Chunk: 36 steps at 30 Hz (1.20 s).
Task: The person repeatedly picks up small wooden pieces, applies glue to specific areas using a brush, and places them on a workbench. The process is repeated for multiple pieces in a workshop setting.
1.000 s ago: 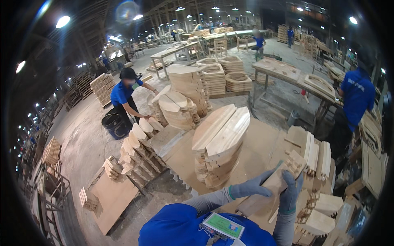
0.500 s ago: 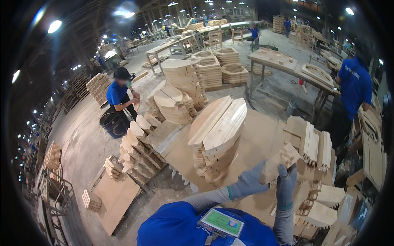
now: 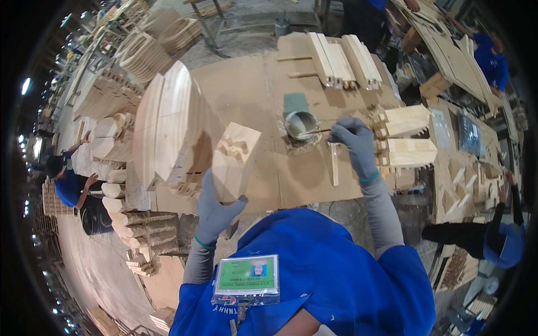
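Fingers of my left hand (image 3: 217, 208) grip a pale wooden block (image 3: 232, 168) beside a stack of boards (image 3: 180, 120); those of my right hand (image 3: 356, 147) pinch a thin stick (image 3: 318, 132), its tip, as far as I can tell from here, inside a small pot (image 3: 301, 120) on brown cardboard (image 3: 241, 84).

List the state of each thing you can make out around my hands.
Left hand: closed on the wooden block
Wooden block: held, notches showing
Right hand: closed on the thin stick
Thin stick: held, tip inside the cup
Cup: open, pale contents
Panels: stacked
Long strips: lying side by side
Cardboard: spread flat
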### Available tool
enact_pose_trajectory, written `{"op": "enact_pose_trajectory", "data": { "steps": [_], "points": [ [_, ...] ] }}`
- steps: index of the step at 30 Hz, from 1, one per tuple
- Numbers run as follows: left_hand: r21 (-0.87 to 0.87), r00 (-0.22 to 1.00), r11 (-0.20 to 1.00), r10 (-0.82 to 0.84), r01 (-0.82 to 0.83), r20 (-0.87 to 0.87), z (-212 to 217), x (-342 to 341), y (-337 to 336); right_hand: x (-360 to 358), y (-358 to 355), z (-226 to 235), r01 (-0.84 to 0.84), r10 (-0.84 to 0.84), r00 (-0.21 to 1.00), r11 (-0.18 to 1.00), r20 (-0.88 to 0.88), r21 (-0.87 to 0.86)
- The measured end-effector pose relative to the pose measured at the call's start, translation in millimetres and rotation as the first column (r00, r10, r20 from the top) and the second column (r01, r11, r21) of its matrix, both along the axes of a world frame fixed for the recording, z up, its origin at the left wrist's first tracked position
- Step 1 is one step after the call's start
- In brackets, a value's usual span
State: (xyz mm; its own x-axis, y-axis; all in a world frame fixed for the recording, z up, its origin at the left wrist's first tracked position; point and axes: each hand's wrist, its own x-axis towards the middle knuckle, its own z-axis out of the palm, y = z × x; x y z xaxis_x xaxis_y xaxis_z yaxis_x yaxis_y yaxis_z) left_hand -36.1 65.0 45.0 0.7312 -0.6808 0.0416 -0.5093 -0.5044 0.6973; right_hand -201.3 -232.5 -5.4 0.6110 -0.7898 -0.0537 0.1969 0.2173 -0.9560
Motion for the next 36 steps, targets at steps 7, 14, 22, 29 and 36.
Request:
{"op": "enact_pose_trajectory", "data": {
  "steps": [7, 14, 22, 29, 36],
  "points": [
    [0.028, 0.998, 0.997, -0.065, 0.066, -0.027, -12, 9, -4, 41, -9, -68, 0.034, -0.031, 0.999, 0.997, 0.037, -0.071],
    [0.067, 0.989, 0.997, -0.038, 0.048, -0.143, -21, 16, -5, 34, -20, -71, 0.063, -0.063, 0.998, 0.998, 0.031, -0.019],
    [0.09, 0.985, 0.993, -0.059, 0.074, -0.16, -32, 23, -11, 28, -3, -76, 0.199, -0.211, 0.975, 0.967, 0.068, 0.16],
    [0.112, 0.99, 0.99, -0.067, 0.081, -0.123, -34, 26, -19, 22, 34, -99, 0.193, -0.222, 0.972, 0.939, 0.071, 0.284],
    [0.116, 0.989, 0.989, -0.077, 0.092, -0.125, -33, 25, -26, 16, 38, -102, 0.13, -0.359, 0.9, 0.763, 0.247, 0.633]
  ]
}}
